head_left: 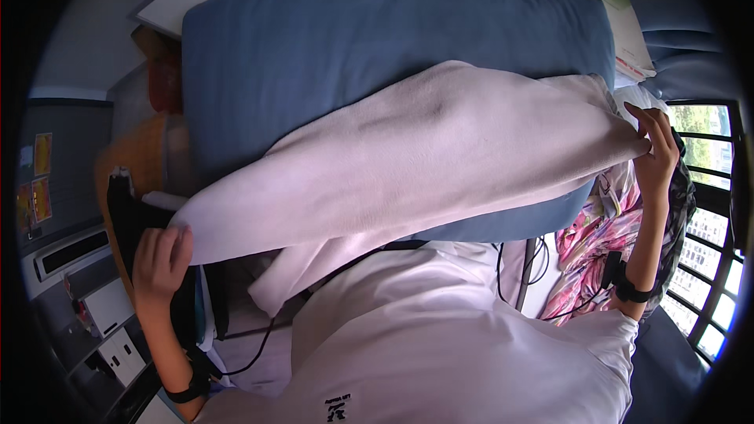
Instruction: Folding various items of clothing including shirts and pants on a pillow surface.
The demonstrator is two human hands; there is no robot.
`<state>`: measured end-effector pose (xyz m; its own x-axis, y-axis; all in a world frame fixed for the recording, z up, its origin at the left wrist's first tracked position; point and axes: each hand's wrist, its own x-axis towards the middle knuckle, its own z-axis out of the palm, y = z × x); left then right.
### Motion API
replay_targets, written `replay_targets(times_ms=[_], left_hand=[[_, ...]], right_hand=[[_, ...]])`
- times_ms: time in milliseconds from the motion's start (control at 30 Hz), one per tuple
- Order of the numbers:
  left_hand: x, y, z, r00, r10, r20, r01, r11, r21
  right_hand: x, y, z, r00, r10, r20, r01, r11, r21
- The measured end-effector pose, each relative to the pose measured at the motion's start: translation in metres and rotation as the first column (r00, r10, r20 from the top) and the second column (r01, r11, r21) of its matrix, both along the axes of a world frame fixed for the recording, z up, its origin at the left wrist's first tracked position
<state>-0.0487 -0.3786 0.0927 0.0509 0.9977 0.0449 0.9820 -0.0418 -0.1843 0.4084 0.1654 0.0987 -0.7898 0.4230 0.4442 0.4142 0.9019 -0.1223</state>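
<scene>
A long pale pink cloth (408,157), soft and towel-like, is stretched between my hands across a blue fabric-covered padded surface (377,23). Its left end is pinched by my left hand (161,263), with the thumb hidden behind the fabric. At the far right, my right hand (658,149) grips the other end between thumb and fingers, higher than the left. The middle bulges upward in a soft ridge, and a loose fold hangs below the lower edge toward my shirt. What kind of article the cloth is, I cannot tell.
Crumpled pink patterned fabric (593,259) lies under my right forearm, near black cables (540,259). Dark clothing (133,212) hangs over an orange-brown chair back (110,165) at left. Barred windows (703,228) stand at right. Books (632,47) lie by the far right corner.
</scene>
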Motion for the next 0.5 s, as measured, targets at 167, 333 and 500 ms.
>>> replay_targets(times_ms=[167, 333, 500], left_hand=[[0.016, -0.013, 0.029, 0.934, 0.353, 0.056, -0.35, 0.935, -0.05], [0.017, -0.011, 0.054, 0.844, 0.486, 0.228, -0.474, 0.874, -0.107], [0.053, -0.017, 0.048, 0.543, 0.579, 0.608, -0.509, 0.803, -0.31]], right_hand=[[-0.014, -0.005, -0.035, 0.989, 0.005, 0.149, 0.002, 0.999, -0.044], [-0.022, 0.018, -0.034, 0.982, 0.031, 0.188, -0.061, 0.986, 0.153], [-0.034, -0.012, -0.018, 0.962, -0.088, 0.258, 0.069, 0.994, 0.084]])
